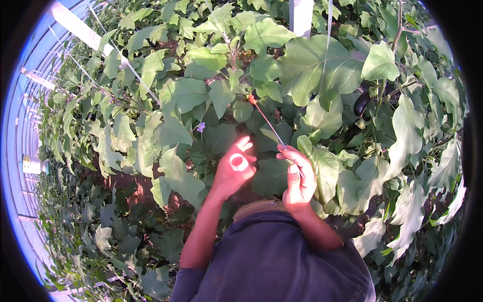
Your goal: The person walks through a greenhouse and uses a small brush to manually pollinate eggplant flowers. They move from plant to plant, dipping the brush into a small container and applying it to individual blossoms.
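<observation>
My left hand point(234, 166) holds a small white round container point(238, 162), its open top facing up and its inside reddish. In my right hand point(300, 175) is a thin rod point(272, 127), pinched between thumb and fingers, with an orange-red tip point(252, 99) pointing up and away. That tip lies among the leaves of an eggplant plant point(236, 70); whether it touches a stem or flower cannot be told. A purple eggplant flower point(200, 127) hangs to the left of the rod, above my left hand.
Dense eggplant foliage surrounds both hands. A dark eggplant fruit point(362, 104) hangs at the right. White strings point(126, 62) run down into the plants. A white post point(300, 17) stands at the top, and a pale beam point(81, 28) slants at upper left.
</observation>
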{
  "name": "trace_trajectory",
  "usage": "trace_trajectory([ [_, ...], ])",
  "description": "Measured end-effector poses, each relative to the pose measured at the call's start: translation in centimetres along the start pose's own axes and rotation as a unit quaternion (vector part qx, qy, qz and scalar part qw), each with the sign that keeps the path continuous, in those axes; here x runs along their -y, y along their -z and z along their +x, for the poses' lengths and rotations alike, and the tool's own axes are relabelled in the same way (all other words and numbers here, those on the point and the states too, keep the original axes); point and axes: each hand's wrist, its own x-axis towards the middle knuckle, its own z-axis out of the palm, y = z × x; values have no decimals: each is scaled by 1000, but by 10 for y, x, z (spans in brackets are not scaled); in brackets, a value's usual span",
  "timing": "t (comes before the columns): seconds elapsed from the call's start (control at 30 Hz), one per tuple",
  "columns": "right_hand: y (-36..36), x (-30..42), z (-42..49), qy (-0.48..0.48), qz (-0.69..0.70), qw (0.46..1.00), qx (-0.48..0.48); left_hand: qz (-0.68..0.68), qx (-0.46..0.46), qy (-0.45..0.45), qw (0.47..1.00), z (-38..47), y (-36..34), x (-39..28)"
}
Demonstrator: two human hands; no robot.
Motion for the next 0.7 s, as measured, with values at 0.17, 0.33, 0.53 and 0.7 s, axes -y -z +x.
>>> trace_trajectory([
  [0.17, -23, 6, -3, -14, 72, 997, 39, -3, -137, -99, 986, -91, 18, -19],
  [0.33, -40, 11, -5, -48, 182, 979, 77, -96, -262, -105, 954, -146, 67, -6],
  [0.53, -70, 21, -9, -74, 227, 960, 144, -140, -339, -153, 918, -194, 106, 45],
  [0.7, -106, 37, -16, -63, 265, 949, 160, -155, -396, -176, 888, -214, 142, 67],
])
